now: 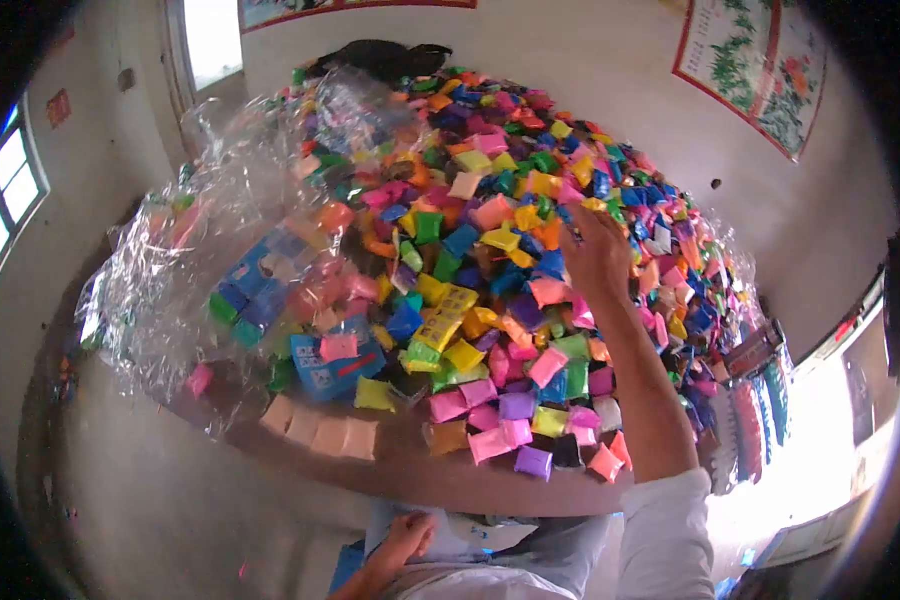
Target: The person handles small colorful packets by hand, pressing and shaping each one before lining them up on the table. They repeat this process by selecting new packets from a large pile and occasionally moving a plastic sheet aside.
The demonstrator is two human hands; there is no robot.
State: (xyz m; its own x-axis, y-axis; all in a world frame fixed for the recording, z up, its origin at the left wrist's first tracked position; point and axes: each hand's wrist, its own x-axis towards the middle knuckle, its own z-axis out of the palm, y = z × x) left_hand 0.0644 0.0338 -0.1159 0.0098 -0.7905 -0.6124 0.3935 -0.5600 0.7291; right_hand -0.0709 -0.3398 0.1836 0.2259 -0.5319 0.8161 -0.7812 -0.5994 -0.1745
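My right hand (597, 248) reaches far over the heap of small colourful soft packets (490, 240), fingers stretched out and touching packets at the upper right of the pile. Its fingertips are slightly blurred among blue and orange packets. My left hand (410, 535) is curled closed over my lap, below the table's front edge, and no object shows in it. At the front of the table lie a row of peach packets (320, 430) and a cluster of pink and purple packets (485, 425). A yellow printed packet (445, 315) rests on the heap.
Clear plastic wrap (190, 260) spreads over the left side of the heap, with a blue printed packet (337, 360) near it. A black bag (382, 60) lies at the back. The brown table edge (510, 492) is close to my body. A dark-labelled container (753, 347) stands at the right.
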